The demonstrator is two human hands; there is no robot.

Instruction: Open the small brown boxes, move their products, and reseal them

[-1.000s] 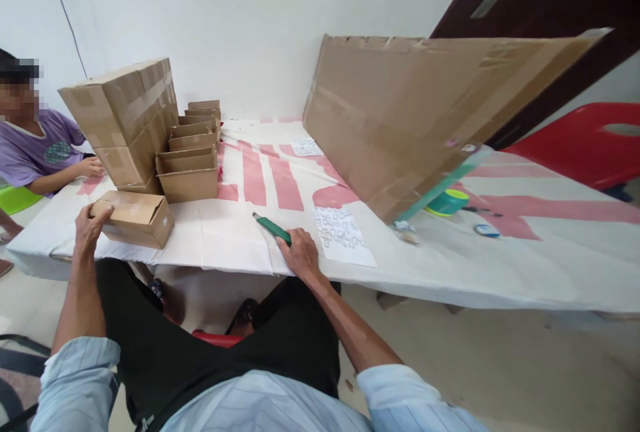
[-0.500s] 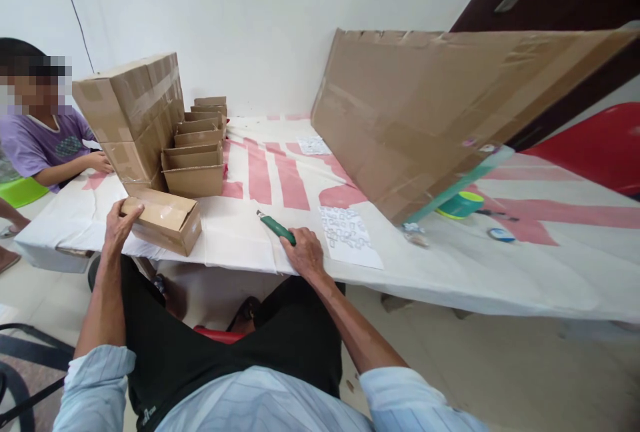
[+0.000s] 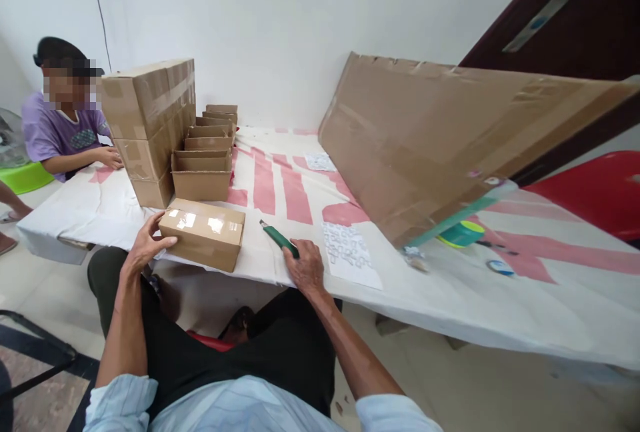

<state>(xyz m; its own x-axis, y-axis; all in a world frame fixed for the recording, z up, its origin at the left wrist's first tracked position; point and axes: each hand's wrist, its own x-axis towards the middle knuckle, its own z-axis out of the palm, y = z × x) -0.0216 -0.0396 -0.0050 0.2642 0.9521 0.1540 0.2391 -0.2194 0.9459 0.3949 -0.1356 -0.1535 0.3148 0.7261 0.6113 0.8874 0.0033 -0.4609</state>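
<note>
Right grip [image 3: 306,265] clamps a slim green utility knife [image 3: 274,235]; left grip [image 3: 146,244], thumb and fingers apart, touches a brown rectangular cardboard box [image 3: 205,245] on the white-covered surface [image 3: 450,305], apparently uncut, though glare obscures its top.

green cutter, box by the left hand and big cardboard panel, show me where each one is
green cutter [image 3: 280,240]: head view, on its handle
box [image 3: 204,246]: head view, on its long near side
big cardboard panel [image 3: 440,142]: head view, on its broad face
</note>
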